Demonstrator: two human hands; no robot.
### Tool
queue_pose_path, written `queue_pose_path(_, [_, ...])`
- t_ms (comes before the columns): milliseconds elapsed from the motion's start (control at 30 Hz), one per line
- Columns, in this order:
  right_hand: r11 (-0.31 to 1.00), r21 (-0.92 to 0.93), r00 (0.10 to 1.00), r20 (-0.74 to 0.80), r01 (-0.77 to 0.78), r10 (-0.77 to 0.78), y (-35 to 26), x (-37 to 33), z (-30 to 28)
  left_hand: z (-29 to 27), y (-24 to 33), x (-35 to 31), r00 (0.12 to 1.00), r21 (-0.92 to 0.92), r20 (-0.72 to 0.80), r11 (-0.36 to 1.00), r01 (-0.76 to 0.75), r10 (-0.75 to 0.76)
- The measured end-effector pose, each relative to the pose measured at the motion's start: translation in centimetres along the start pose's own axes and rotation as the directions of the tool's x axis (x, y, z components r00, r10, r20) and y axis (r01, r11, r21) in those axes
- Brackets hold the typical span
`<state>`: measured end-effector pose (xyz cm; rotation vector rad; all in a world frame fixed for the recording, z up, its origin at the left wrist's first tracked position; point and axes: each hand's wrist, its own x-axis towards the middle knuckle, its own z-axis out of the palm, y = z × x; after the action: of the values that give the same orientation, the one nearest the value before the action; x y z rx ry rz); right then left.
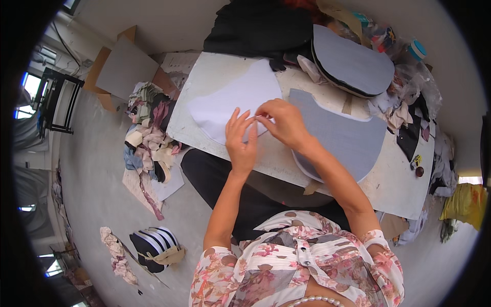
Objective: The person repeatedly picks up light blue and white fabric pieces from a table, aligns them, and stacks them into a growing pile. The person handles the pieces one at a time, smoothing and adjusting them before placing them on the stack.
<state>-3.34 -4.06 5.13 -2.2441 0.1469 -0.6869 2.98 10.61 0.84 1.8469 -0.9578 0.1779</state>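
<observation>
A white, curved sheet of fabric [240,97] lies on the pale work board in front of me. Above its near right edge my two hands meet at the fingertips. My left hand [241,143] has its fingers stretched upward and apart, the thumb standing off from them. My right hand [286,123] is closed in a pinch right beside the left fingertips; whatever it pinches is too small to make out. To the right of my right hand lies a grey, shaped panel [340,133] with a white border, partly covered by my forearm.
A stack of grey-topped panels [353,61] sits at the far right, near black cloth [255,30] and plastic bags. Small yellow snips [415,162] lie on the board's right side. Fabric scraps [151,138] and a cardboard box [125,69] stand left; a tied bundle [156,248] is on the floor.
</observation>
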Motion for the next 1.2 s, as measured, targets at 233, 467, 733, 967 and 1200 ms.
queue_pose_path(233, [0.955, -0.271, 0.986, 0.144, 0.118, -0.081, -0.5, 3.3, 11.4, -8.1, -6.4, -0.6, 0.753, -0.371, -0.47, 0.877, 0.304, -0.46])
queue_pose_path(467, [0.964, -0.252, 0.965, 0.261, 0.091, -0.023, 0.9, 4.2, 12.6, -8.2, -8.3, 0.9, 0.912, 0.189, -0.283, 0.914, 0.358, -0.299])
queue_pose_path(733, [0.99, -0.124, 0.97, 0.22, -0.073, 0.099, 1.4, 4.7, 11.7, -6.1, -9.7, 0.8, 0.939, 0.742, 0.051, 0.642, 0.192, -0.339])
queue_pose_path(967, [0.759, 0.448, 0.879, 0.305, -0.472, 0.367, 3.5, 6.4, 6.6, -6.0, -8.9, 0.9, 0.916, 0.791, 0.065, 0.58, 0.195, -0.396])
queue_pose_path(1200, [0.498, 0.831, 0.92, 0.04, -0.247, 0.391, 4.0, 7.0, -7.2, -5.9, -9.1, 1.0, 0.893, 0.813, 0.089, 0.551, 0.191, -0.44])
